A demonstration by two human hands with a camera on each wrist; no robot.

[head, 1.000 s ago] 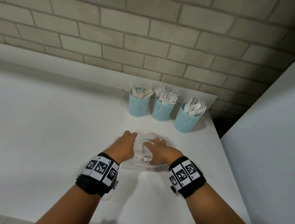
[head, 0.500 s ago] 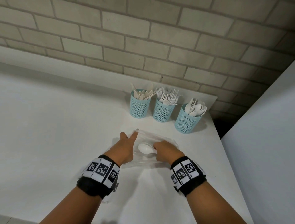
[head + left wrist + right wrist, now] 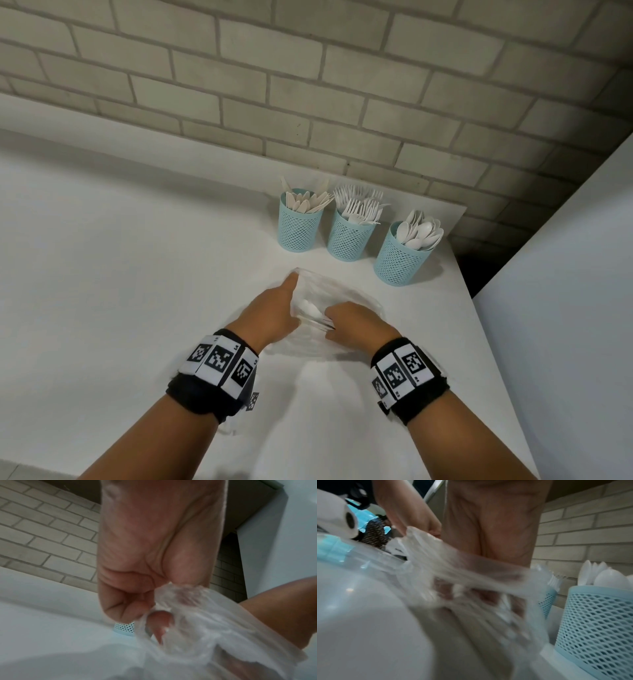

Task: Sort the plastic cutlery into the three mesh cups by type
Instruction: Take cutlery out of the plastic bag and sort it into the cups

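Three light-blue mesh cups stand in a row at the back of the white table: one with knives point(image 3: 298, 226), one with forks point(image 3: 347, 236), one with spoons point(image 3: 400, 257). In front of them lies a clear plastic bag point(image 3: 342, 291). My left hand point(image 3: 274, 310) pinches the bag's left edge, its fingers curled on the film point(image 3: 205, 622). My right hand point(image 3: 352, 322) holds a white spoon point(image 3: 310, 308) by the handle at the bag's mouth, the bowl pointing toward my left hand. In the right wrist view, film point(image 3: 471, 568) covers the fingers and the spoon cup point(image 3: 594, 615) is close by.
A brick wall point(image 3: 308, 85) rises behind the cups. The table's right edge point(image 3: 479, 325) runs just past the spoon cup, with a dark gap and a pale panel point(image 3: 565, 274) beyond. Bare white tabletop point(image 3: 120, 274) stretches to the left.
A second ago both hands were on the bag and no spoon showed. Then the spoon appeared in my right hand; its bowl now lies nearer my left hand.
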